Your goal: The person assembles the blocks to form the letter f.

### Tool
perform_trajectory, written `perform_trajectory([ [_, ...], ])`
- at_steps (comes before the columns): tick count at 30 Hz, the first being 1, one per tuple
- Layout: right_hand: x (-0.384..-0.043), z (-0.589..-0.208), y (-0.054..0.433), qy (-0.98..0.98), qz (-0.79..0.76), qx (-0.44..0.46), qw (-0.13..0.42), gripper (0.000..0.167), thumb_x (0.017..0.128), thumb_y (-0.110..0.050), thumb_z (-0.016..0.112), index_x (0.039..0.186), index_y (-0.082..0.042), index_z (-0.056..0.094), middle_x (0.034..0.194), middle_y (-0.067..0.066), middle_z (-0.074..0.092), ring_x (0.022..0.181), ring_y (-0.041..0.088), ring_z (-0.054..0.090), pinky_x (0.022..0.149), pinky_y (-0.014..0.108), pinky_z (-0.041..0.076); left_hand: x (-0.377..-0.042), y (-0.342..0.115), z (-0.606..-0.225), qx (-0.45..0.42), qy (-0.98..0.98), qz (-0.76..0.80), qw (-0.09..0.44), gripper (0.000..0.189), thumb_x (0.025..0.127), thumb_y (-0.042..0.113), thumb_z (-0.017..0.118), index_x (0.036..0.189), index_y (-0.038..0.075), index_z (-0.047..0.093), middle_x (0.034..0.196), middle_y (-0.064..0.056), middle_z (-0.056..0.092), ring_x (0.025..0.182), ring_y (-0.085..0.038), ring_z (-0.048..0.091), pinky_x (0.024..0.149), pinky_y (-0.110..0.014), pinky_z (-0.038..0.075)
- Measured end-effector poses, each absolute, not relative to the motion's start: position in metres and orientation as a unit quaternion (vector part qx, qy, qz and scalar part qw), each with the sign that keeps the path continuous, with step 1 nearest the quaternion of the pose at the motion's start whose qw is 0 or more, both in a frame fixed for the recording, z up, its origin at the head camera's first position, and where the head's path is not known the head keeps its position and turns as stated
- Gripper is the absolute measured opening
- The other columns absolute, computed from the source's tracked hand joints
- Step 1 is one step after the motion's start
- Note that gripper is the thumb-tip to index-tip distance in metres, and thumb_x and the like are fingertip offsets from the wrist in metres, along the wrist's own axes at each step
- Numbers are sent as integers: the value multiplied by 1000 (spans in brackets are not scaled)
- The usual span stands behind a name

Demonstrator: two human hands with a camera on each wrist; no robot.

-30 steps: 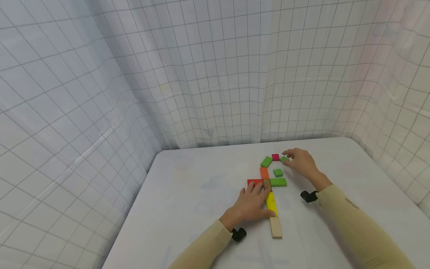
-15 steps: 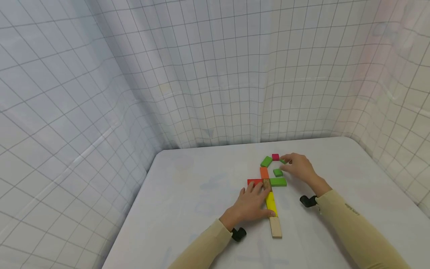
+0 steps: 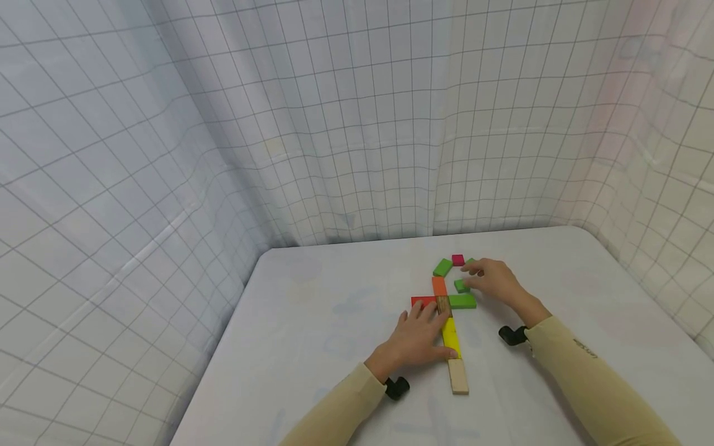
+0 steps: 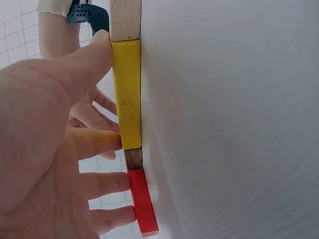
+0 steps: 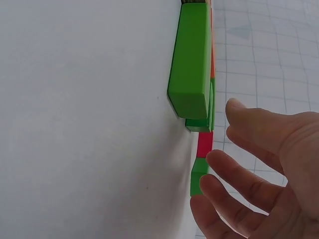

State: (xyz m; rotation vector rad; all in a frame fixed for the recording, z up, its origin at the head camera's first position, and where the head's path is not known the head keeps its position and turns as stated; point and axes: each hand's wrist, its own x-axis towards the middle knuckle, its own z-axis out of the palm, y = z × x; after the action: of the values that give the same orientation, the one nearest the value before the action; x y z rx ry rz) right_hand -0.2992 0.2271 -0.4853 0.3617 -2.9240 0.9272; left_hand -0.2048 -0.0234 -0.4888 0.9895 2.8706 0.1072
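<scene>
Flat wooden blocks lie in a pattern on the white table. My left hand (image 3: 415, 339) rests over them, fingers spread. Its fingertips touch the red block (image 4: 143, 201) and the area of the brown block (image 4: 134, 158); the thumb lies where the yellow block (image 4: 128, 94) meets the pale wooden block (image 3: 458, 376). My right hand (image 3: 493, 282) hovers beside a small green block (image 3: 460, 286), partly covered by the fingers. In the right wrist view, thumb and fingers are apart with nothing between them. The right fingers partly hide another green block (image 5: 199, 177), next to a pink block (image 3: 458, 260).
An orange block (image 3: 439, 286) and a tilted green block (image 3: 443, 267) curve up toward the pink one. A long green block (image 3: 462, 301) extends right from the brown one. Gridded white curtains (image 3: 357, 155) hang behind and beside the table (image 3: 290, 347).
My right hand has shifted slightly toward me and left, from the green block beside the pink one to the small green block. The left hand has stayed still.
</scene>
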Motion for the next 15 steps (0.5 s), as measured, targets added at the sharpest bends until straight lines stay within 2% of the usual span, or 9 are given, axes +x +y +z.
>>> perform_trajectory([
  [6,-302,-491,227,-945,299,133,8,37,91,-25,77,124,-10,72,113,13,68,101,31,61,83,48,54,-205,-24,-489,327,943,37,50,89,86,77,53,159,31,32,161,-2,29,142,-28,30,109,-59,34],
  [15,-302,-493,226,-947,274,166,9,32,90,-21,77,121,-11,74,106,8,68,96,27,61,82,48,53,-204,-25,-489,329,942,38,48,89,86,77,52,159,31,31,161,-2,28,142,-28,30,109,-59,34],
])
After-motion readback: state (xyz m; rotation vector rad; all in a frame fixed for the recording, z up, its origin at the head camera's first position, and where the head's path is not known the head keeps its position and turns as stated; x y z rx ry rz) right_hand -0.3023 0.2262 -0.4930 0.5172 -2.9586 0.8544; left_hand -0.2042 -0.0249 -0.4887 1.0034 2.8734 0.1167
